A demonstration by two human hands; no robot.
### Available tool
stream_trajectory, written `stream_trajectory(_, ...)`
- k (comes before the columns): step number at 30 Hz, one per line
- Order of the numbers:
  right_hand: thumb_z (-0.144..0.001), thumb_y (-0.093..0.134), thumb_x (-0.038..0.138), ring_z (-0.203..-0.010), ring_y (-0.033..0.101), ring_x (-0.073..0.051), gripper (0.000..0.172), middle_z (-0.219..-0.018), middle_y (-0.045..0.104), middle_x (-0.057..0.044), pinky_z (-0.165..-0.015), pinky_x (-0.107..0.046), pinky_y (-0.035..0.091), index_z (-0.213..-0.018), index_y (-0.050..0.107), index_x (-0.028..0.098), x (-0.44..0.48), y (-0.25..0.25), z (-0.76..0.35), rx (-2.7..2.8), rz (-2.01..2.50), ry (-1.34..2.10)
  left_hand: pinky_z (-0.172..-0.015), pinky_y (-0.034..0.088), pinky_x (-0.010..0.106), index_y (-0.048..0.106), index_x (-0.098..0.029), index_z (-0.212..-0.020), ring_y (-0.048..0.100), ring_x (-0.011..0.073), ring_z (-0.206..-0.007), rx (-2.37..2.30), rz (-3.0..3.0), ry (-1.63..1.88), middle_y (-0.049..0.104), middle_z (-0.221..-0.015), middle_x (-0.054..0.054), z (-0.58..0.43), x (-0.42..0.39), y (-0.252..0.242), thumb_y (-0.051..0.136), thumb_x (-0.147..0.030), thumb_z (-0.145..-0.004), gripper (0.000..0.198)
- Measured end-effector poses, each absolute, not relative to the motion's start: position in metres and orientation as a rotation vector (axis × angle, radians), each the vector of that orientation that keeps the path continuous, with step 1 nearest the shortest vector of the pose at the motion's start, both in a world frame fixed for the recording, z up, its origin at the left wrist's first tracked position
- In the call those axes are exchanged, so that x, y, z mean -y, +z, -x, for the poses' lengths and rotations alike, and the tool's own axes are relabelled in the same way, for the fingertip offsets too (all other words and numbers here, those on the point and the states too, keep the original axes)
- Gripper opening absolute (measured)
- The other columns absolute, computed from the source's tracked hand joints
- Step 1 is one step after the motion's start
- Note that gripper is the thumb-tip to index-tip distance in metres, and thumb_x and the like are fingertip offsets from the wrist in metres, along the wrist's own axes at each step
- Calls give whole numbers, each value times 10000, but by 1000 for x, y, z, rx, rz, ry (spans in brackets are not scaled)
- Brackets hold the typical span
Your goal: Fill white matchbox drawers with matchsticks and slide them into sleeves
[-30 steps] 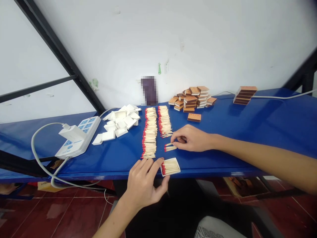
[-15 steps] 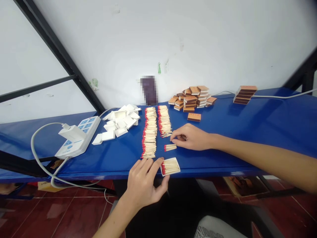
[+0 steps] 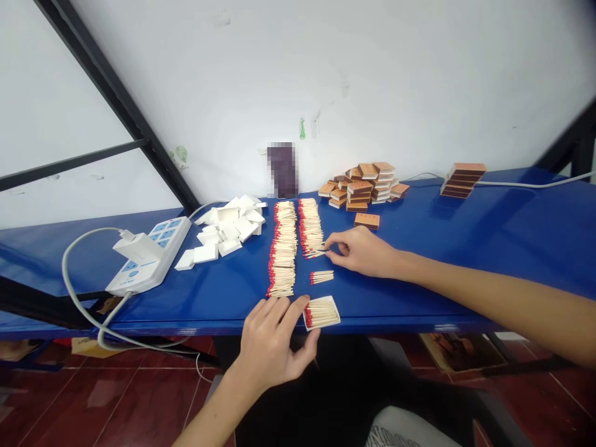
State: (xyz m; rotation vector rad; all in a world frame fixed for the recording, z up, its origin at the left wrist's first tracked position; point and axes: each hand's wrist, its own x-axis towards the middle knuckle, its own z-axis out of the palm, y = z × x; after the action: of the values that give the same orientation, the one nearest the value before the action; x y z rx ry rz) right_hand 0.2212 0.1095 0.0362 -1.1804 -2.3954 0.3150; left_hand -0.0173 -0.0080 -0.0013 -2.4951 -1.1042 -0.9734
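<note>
My left hand [image 3: 274, 338] is at the front edge of the shelf, index finger and thumb gripping the left side of a white matchbox tray [image 3: 336, 320]. Red-headed matches [image 3: 322, 312] lie side by side inside that tray. Just behind it, a small group of matches [image 3: 322, 277] rests on the blue surface. My right hand [image 3: 361, 251] pinches the tail ends of a few matches [image 3: 315, 252] at the near end of the right-hand match row [image 3: 310, 223]. A longer match row [image 3: 283, 248] runs beside it on the left.
White trays [image 3: 228, 226] are heaped at the left, near a power strip [image 3: 153, 254] with a charger and cable. Brown matchboxes [image 3: 365, 186] are piled at the back, one matchbox [image 3: 367, 221] lying apart. Another matchbox stack [image 3: 463, 180] stands at the right. A pixelated dark object [image 3: 283, 171] leans on the wall.
My right hand has moved slightly back, from beside the small group of matches to the near end of the right row, fingertips now on matches there. My left hand stays at the tray.
</note>
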Motion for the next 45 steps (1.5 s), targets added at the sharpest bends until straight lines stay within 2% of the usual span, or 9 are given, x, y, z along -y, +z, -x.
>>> stream_trajectory(5,-864,590,243,-514,468,-99,139,-568,548,28,-567,-233,322,-843,694,154,-112,37,-222,2443,1178,333,-633,453,351,597,-141,-1159,596,224,-693,1101,2494,-963,650,-817,71,17,8,-2,606,-285,-857,335)
stream_trajectory(19,-893,569,237,-531,471,-101,114,-582,549,42,-567,-243,281,-882,661,171,-112,38,-226,2529,1098,411,-657,464,355,585,-139,-1181,620,236,-737,1081,2473,-965,666,-853,85,18,7,-3,602,-289,-863,351)
stream_trajectory(28,-903,560,248,-535,469,-103,195,-598,549,36,-559,-239,274,-1035,677,164,-109,40,-224,2521,1085,381,-653,455,357,588,-135,-1175,598,232,-719,1088,2489,-962,652,-835,77,18,7,-3,613,-283,-858,351)
stream_trajectory(39,-910,540,251,-520,455,-97,160,-565,531,40,-561,-238,276,-883,676,173,-110,38,-223,2523,1067,377,-641,436,347,594,-127,-1169,581,225,-706,1083,2493,-973,642,-820,70,18,8,-5,623,-282,-853,354)
stream_trajectory(45,-902,548,263,-546,481,-102,122,-603,558,38,-565,-236,270,-883,639,184,-109,39,-225,2569,1038,401,-638,435,347,592,-133,-1172,584,226,-702,1084,2488,-966,646,-823,69,18,7,-5,616,-286,-856,352)
